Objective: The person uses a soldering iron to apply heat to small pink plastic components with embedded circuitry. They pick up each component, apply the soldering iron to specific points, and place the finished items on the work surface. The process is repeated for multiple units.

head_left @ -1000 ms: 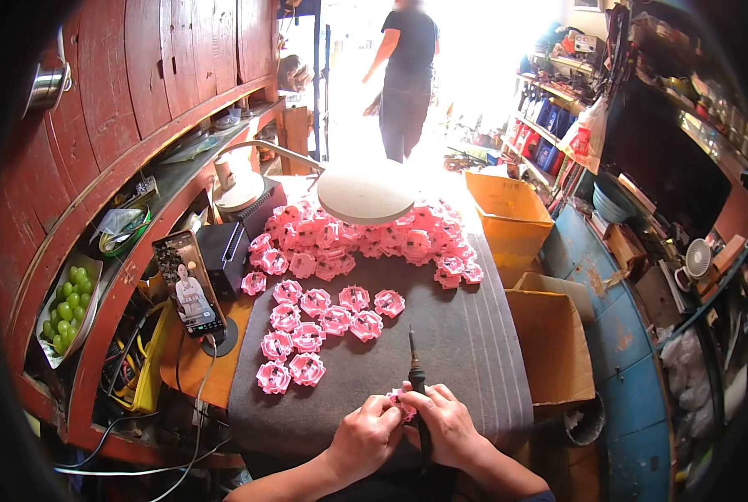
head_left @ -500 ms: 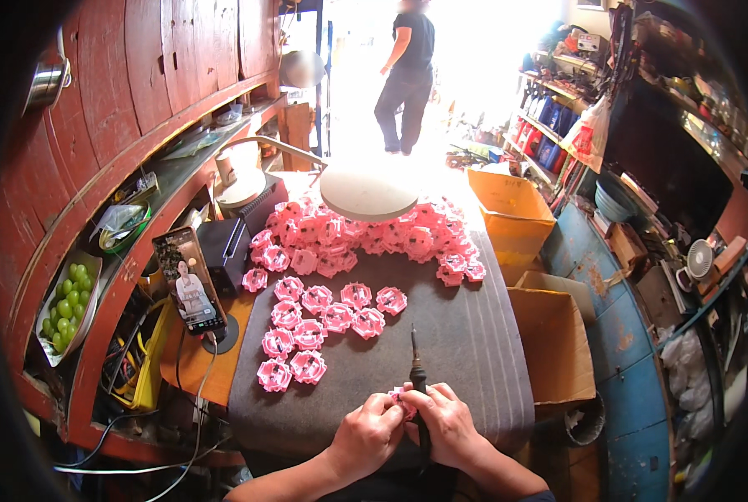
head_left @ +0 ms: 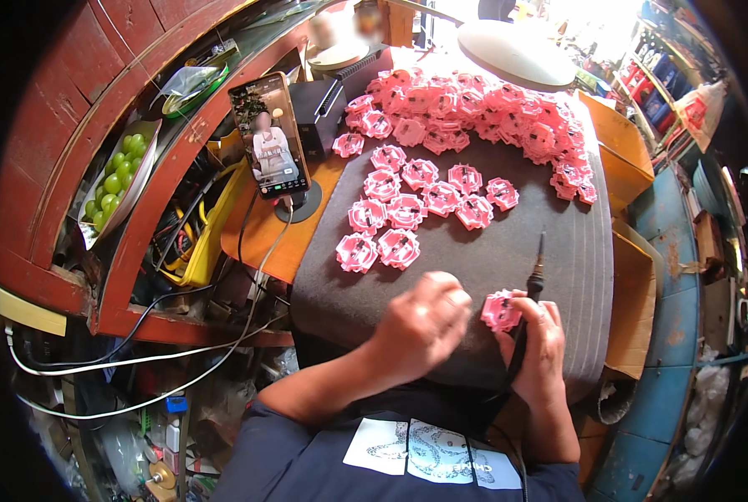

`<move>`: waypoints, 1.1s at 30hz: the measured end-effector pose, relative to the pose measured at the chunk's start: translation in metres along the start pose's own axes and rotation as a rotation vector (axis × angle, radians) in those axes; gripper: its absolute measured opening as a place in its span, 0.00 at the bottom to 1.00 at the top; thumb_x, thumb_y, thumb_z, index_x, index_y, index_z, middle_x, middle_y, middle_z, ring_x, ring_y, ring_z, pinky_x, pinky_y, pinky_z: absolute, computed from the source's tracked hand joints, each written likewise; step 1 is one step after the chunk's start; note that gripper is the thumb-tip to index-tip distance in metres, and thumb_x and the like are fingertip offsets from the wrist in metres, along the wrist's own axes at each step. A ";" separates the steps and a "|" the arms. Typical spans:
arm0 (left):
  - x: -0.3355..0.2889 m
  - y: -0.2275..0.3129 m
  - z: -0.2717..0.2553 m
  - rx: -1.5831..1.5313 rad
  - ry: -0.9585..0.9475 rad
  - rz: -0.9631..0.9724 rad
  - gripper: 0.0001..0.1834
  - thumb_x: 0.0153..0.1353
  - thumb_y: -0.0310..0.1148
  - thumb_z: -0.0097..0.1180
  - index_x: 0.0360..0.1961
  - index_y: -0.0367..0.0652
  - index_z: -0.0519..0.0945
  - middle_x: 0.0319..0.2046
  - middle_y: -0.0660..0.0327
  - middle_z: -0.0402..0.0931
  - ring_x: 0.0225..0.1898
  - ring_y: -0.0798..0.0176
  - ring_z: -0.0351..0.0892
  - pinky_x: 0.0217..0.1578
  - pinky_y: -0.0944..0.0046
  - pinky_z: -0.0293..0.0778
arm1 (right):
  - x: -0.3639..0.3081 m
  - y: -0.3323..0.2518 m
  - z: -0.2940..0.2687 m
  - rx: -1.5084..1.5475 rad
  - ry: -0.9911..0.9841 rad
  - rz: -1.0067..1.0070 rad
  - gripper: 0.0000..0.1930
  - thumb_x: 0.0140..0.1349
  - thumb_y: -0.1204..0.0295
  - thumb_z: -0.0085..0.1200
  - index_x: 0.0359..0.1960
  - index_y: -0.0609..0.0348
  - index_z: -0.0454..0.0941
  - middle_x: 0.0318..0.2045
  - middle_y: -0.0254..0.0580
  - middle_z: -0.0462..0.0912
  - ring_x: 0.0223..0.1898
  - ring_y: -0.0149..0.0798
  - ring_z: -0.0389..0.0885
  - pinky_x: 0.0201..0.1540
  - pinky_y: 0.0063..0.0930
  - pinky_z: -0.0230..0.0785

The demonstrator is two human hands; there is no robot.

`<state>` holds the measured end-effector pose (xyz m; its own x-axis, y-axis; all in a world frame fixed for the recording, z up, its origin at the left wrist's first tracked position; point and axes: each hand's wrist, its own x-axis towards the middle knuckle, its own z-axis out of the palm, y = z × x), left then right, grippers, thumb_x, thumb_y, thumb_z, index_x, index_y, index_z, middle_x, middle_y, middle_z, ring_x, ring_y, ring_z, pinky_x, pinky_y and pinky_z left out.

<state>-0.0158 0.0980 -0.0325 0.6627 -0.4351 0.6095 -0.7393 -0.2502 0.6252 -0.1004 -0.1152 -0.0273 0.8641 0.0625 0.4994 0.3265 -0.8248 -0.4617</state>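
My right hand [head_left: 541, 343] is closed around a soldering iron [head_left: 536, 283], its tip pointing up and away. The same hand pinches a pink plastic part [head_left: 500, 311] between thumb and fingers, with small dark pieces on its face. My left hand [head_left: 428, 322] is off to the left of that part, apart from it, its fingers curled together and slightly blurred. Whether anything small is inside them is hidden. Several similar pink parts [head_left: 406, 212] lie in loose rows on the grey cloth [head_left: 466, 251]. Behind them is a large heap of pink parts [head_left: 474, 109].
A white lamp head [head_left: 516, 52] overhangs the heap. Left of the cloth, a phone [head_left: 269, 138] stands on a holder beside a black box [head_left: 317, 117]. Green grapes [head_left: 116, 180] sit on the left shelf. White cables [head_left: 140, 360] hang at left; cardboard boxes [head_left: 633, 309] stand at right.
The view has tilted down and turned left. My left hand has come away from the pink part and moved left. My right hand keeps the iron and now holds the part alone.
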 end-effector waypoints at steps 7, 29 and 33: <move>0.017 -0.028 -0.038 0.686 -0.126 -0.062 0.25 0.52 0.31 0.73 0.53 0.45 0.83 0.54 0.58 0.78 0.60 0.51 0.74 0.61 0.46 0.65 | -0.003 0.030 -0.024 -0.227 0.124 0.158 0.27 0.56 0.79 0.67 0.59 0.61 0.75 0.50 0.55 0.85 0.48 0.60 0.79 0.54 0.49 0.74; -0.019 0.007 0.014 0.228 -0.267 0.125 0.28 0.55 0.29 0.68 0.60 0.40 0.80 0.59 0.56 0.77 0.59 0.49 0.74 0.61 0.48 0.66 | -0.012 -0.006 0.009 0.015 0.050 -0.165 0.30 0.54 0.72 0.73 0.58 0.56 0.74 0.46 0.54 0.81 0.42 0.58 0.79 0.44 0.50 0.74; -0.019 0.005 0.014 0.188 -0.263 0.121 0.26 0.56 0.28 0.67 0.58 0.40 0.80 0.59 0.57 0.78 0.60 0.48 0.75 0.61 0.46 0.68 | -0.003 -0.009 0.012 -0.010 0.023 -0.190 0.30 0.54 0.76 0.71 0.60 0.55 0.73 0.40 0.52 0.78 0.36 0.57 0.76 0.38 0.50 0.71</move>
<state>-0.0335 0.0926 -0.0474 0.5333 -0.6731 0.5124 -0.8361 -0.3271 0.4404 -0.1010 -0.1015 -0.0334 0.7785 0.2050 0.5933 0.4788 -0.8051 -0.3501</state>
